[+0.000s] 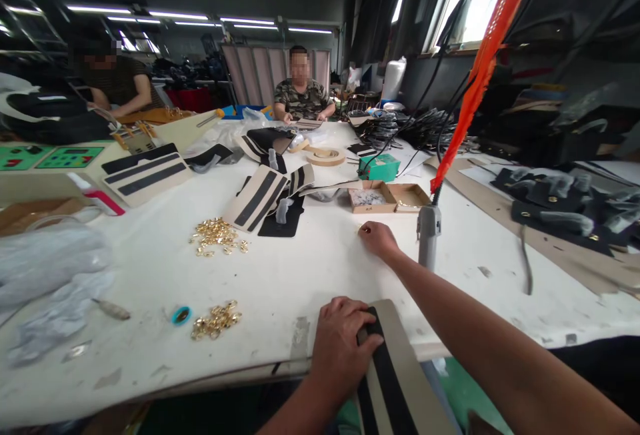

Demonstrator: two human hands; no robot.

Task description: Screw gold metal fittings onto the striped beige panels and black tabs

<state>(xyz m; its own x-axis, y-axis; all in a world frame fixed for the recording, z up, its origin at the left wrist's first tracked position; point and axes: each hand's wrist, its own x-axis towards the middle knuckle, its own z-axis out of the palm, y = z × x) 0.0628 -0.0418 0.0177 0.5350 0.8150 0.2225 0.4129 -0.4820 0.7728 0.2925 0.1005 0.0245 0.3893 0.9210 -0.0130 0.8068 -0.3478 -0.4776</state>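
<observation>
My left hand (pixel 343 345) is closed on the top end of a beige panel with black stripes (pixel 395 381) that hangs over the near edge of the white table (pixel 300 268). My right hand (pixel 377 238) reaches forward onto the table, fingers pinched on a small gold piece I can barely make out. Just beyond it stand two small open cardboard boxes (pixel 387 196) with small hardware inside. To the right of this hand a grey tool (pixel 429 229) stands upright, hung on an orange cord (pixel 480 68).
Two heaps of gold metal fittings (pixel 217 235) (pixel 216 319) lie left of centre, with a blue ring (pixel 181 315) nearby. More striped panels (pixel 260 198), a tape roll (pixel 325 155) and a green box (pixel 379 167) lie farther back. Two other people sit at the far side.
</observation>
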